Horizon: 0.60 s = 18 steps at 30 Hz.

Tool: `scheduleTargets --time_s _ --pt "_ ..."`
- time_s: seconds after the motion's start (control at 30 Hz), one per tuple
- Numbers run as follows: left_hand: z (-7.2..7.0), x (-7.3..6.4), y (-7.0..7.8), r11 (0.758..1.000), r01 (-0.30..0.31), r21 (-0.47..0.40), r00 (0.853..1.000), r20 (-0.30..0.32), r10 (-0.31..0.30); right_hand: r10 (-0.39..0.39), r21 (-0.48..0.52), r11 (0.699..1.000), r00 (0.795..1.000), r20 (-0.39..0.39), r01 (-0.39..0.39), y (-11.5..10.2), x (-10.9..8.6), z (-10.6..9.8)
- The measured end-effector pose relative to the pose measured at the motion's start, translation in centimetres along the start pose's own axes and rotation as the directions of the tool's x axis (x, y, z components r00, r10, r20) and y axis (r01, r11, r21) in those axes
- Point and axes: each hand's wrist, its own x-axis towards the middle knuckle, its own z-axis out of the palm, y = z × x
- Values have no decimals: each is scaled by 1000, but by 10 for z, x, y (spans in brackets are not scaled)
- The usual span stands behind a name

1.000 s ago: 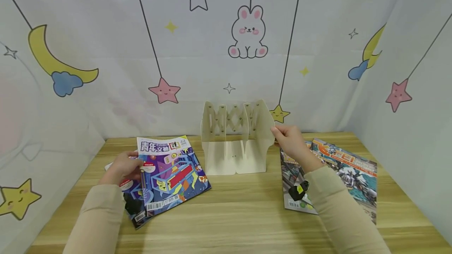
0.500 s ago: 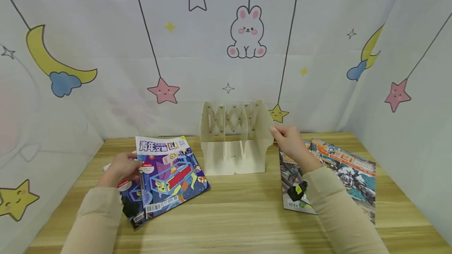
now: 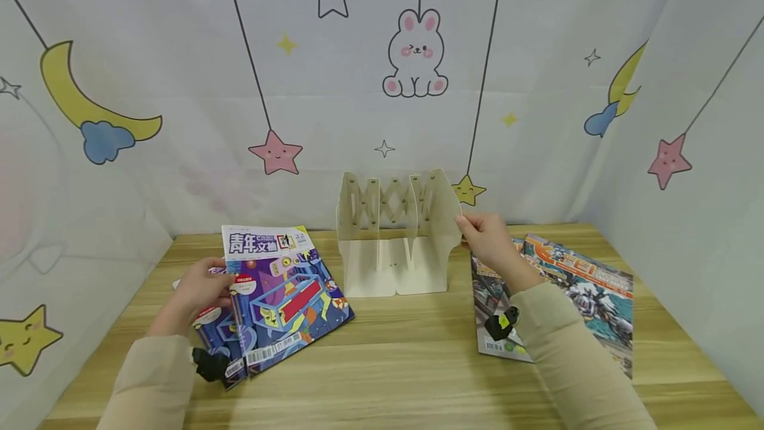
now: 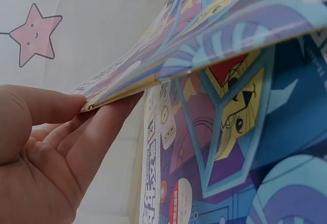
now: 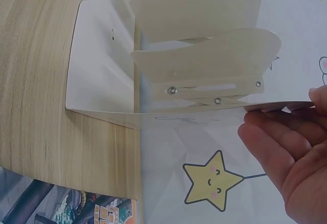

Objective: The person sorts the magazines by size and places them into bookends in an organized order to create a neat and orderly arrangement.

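A purple and blue magazine (image 3: 292, 297) is pinched at its left edge by my left hand (image 3: 199, 287), thumb on top and fingers beneath. In the left wrist view that edge is lifted, and a second magazine (image 4: 219, 132) with a matching cover shows below it. The cream expandable book rack (image 3: 394, 267) stands upright at the table's back, with upright dividers and a crisscross back. At its right side panel, my right hand (image 3: 492, 241) pinches the front edge; the right wrist view shows the fingers (image 5: 271, 147) on the panel's outer face.
Two other magazines lie at the right, one (image 3: 587, 297) with a teal cover and one (image 3: 492, 310) partly under my right forearm. The wooden table (image 3: 382, 363) meets a white patterned curtain (image 3: 334, 85) behind the rack.
My left hand has raised the top magazine's left edge slightly and shifted it a little left. The right hand keeps its grip on the rack's panel.
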Motion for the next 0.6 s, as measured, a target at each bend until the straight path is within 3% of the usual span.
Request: scheduleTargets --time_s 0.33,0.6 --pt "3 -13 9 998 -62 2 997 -45 62 -13 -11 1000 1000 -14 13 3 0 1" --pt "3 -24 15 998 -60 23 996 -71 61 -4 -1 1000 1000 -9 4 2 0 2"
